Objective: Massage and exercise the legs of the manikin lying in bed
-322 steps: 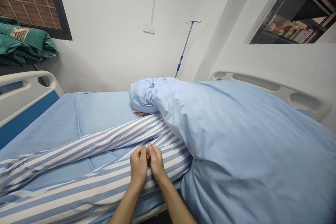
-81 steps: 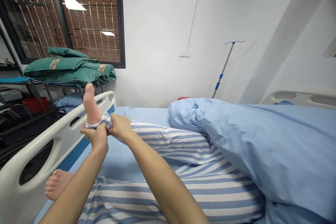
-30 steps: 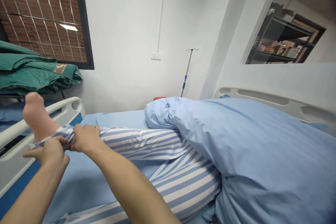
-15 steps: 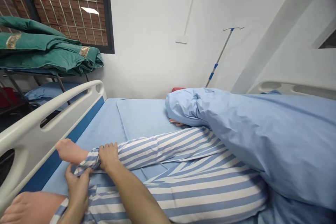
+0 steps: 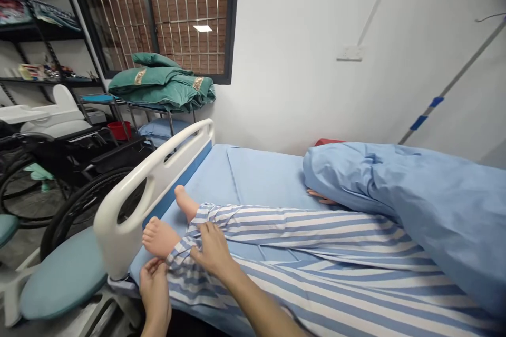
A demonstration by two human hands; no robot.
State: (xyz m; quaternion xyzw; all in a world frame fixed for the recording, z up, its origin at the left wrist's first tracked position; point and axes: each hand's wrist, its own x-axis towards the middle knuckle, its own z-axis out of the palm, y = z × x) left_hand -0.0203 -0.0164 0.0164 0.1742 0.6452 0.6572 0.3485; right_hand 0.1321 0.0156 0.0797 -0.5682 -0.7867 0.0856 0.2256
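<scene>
A figure in blue-and-white striped trousers (image 5: 300,231) lies on a hospital bed (image 5: 256,179), both bare feet toward the footboard (image 5: 130,195). My right hand (image 5: 213,250) pinches the cuff of the near trouser leg just above the near foot (image 5: 158,237). Below that foot, my left hand (image 5: 155,287) has its fingers curled at the same cuff's lower edge. The far foot (image 5: 185,202) rests flat on the sheet. A light blue quilt (image 5: 399,200) covers the upper body, with a hand peeking out under its edge.
A wheelchair (image 5: 59,179) and a teal-seated chair (image 5: 63,274) stand left of the footboard. Folded green blankets (image 5: 166,84) lie on a rack under the barred window. An IV pole (image 5: 446,89) leans at the wall on the right.
The far leg, held raised by its cuff earlier, now lies on the bed. Both my hands have moved from that cuff to the near leg's cuff. My view has swung left.
</scene>
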